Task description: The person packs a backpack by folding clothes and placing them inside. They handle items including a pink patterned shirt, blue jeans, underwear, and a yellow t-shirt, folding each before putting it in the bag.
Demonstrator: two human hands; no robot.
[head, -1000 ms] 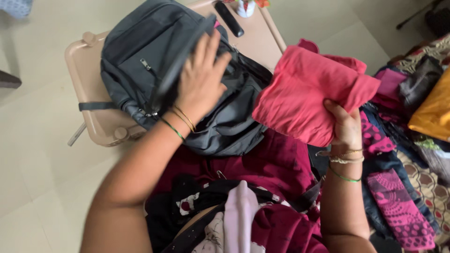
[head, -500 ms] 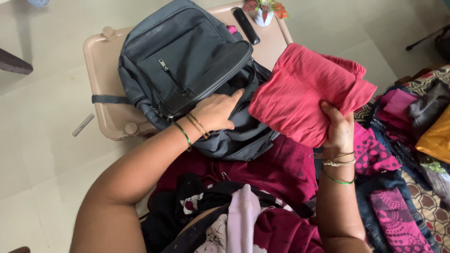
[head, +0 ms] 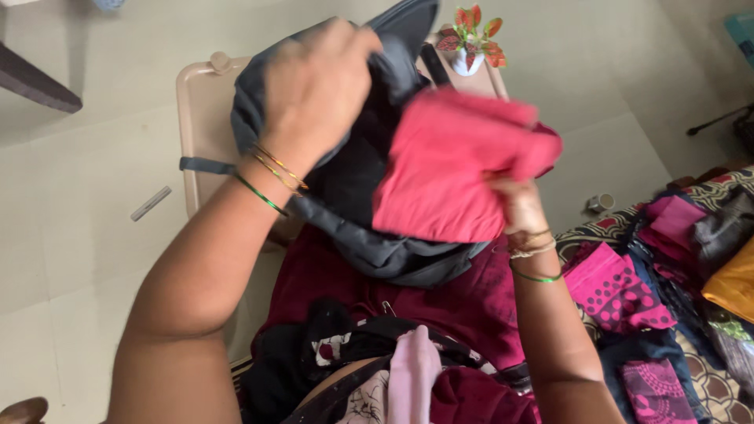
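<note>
A person's left hand grips the upper flap of a dark grey backpack resting on a beige plastic table's near edge. The right hand clutches a folded pink cloth, held against the backpack's open mouth just right of the left hand.

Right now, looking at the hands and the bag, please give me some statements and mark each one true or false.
1. The left hand grips the top flap of the grey backpack. True.
2. The right hand holds a folded yellow cloth. False: it holds a folded pink cloth.
3. The backpack rests on a beige plastic table. True.
4. A small potted plant stands on the floor beside the bed. False: it stands on the table behind the backpack.
5. Both wrists are bare. False: both wear thin bangles.
</note>
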